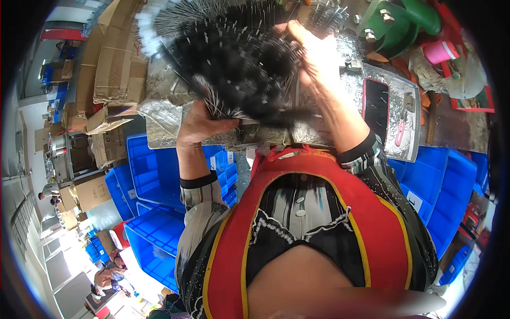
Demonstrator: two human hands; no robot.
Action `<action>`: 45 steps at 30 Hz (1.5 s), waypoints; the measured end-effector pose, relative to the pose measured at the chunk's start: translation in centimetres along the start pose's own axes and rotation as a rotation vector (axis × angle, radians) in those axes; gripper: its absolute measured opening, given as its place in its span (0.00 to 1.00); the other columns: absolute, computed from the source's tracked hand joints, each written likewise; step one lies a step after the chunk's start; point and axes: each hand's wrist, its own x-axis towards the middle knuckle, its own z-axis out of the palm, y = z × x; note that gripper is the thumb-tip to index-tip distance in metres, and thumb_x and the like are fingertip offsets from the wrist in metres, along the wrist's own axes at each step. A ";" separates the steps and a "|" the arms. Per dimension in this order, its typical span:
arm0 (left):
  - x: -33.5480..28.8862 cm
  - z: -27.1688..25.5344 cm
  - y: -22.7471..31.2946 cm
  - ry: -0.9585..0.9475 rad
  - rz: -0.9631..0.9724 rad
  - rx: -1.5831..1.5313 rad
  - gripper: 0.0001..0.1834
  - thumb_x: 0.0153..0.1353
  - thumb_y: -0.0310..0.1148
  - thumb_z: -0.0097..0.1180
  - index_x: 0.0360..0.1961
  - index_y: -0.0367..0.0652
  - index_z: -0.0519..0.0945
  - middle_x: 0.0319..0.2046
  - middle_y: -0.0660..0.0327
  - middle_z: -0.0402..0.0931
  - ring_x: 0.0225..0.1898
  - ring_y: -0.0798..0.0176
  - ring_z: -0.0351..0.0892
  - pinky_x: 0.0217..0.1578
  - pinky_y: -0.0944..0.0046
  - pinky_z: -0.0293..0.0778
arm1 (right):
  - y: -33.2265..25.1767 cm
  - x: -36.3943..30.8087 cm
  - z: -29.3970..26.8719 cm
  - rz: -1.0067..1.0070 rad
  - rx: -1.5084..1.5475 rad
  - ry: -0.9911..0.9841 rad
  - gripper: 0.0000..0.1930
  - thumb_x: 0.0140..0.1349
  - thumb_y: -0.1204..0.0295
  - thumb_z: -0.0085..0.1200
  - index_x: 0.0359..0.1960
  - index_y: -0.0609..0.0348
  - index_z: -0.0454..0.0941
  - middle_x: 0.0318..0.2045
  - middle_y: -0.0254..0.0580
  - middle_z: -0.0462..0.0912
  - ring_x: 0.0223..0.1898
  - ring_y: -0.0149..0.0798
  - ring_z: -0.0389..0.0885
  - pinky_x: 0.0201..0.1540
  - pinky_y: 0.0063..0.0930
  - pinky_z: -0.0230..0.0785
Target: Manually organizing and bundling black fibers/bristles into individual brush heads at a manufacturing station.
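Observation:
A large bundle of thin black strands with pale, shiny tips (234, 58) lies across the workbench (164, 122) in front of me; its middle is smeared by motion. My left hand (204, 125) grips the bundle's near left edge, thumb along the front and the other fingers hidden beneath or behind it. At the bundle's right side, my right hand (317, 53) is closed against the strands, thumb and fingertips bent in at its far edge. Bright glare washes out part of that hand. A smaller tuft of similar strands (325, 18) stands just beyond it.
To the right lie a dark-screened phone (376, 103) and a metal tray (409, 117) with a pink-handled tool. A green machine (398, 26) and a pink spool (440, 51) stand at the far right. Blue crates (154, 170) flank me below the bench; cardboard boxes (114, 64) are stacked left.

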 end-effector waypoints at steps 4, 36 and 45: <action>0.2 -1.8 -0.7 0.008 -0.030 -0.222 0.29 0.32 0.16 0.62 0.43 0.32 0.71 0.34 0.57 0.75 0.32 0.65 0.75 0.38 0.66 0.71 | 0.1 0.5 0.0 0.065 -0.125 -0.010 0.07 0.55 0.74 0.51 0.25 0.65 0.79 0.17 0.36 0.77 0.11 0.19 0.62 0.11 0.11 0.51; -4.1 -11.2 -5.4 0.693 -0.324 1.003 0.48 0.34 0.33 0.61 0.60 0.40 0.52 0.46 0.46 0.70 0.48 0.45 0.69 0.49 0.57 0.63 | -2.8 0.4 4.6 -0.019 -0.505 -0.024 0.10 0.58 0.69 0.49 0.25 0.61 0.79 0.08 0.29 0.68 0.07 0.22 0.59 0.10 0.15 0.47; -1.8 0.0 3.0 0.478 0.306 0.678 0.45 0.42 0.31 0.65 0.60 0.38 0.53 0.55 0.50 0.61 0.57 0.55 0.59 0.55 0.57 0.55 | -0.9 -3.1 6.5 -0.008 -0.370 -0.360 0.09 0.57 0.70 0.50 0.29 0.61 0.79 0.24 0.32 0.80 0.23 0.20 0.70 0.28 0.15 0.62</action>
